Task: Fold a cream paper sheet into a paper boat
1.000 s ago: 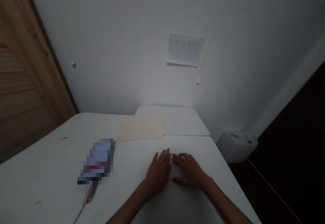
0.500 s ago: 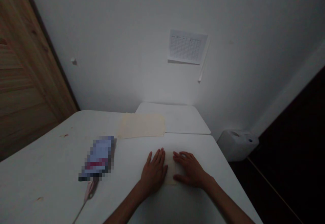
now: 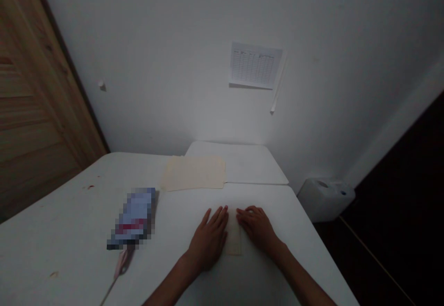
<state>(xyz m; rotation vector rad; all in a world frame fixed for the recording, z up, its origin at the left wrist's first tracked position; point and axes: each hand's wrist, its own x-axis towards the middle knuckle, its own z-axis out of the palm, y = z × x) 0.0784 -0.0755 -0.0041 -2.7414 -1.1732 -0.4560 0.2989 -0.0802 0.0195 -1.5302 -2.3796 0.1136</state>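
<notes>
- Left fingers (image 3: 215, 217): fanned apart and flat, released rather than clenched, tips at the left edge of a narrow strip of cream paper (image 3: 233, 236).
- Right fingers (image 3: 247, 213): curved slightly and relaxed, closed on nothing, tips resting at the strip's right edge.
- Left hand (image 3: 208, 243) and right hand (image 3: 258, 228): palms down on either side of the strip, no grip on anything, a small gap between the fingertips of the two hands.
- Strip: flat on the tabletop (image 3: 62, 232), lengthwise away from the body, probably folded; likely light, thin and limp, with little stiffness and some risk of creasing or sliding. Best held by pinching a long edge or pressing flat from above.
- Just beyond the hands: a flat stack of manila paper (image 3: 192, 173), lying near the far end of the tabletop and overlapping a white padded board (image 3: 256, 165).
- To the left: a flat rectangular package (image 3: 133, 213), pixelated and unreadable, with a pale pink item (image 3: 121, 264) at its near end, its kind impossible to tell.
- Farther out: a printed grid sheet (image 3: 255, 65) taped on the white wall (image 3: 166, 65), a wooden door (image 3: 34, 102) at left, and a white plastic jerrycan (image 3: 326, 199) at right.
</notes>
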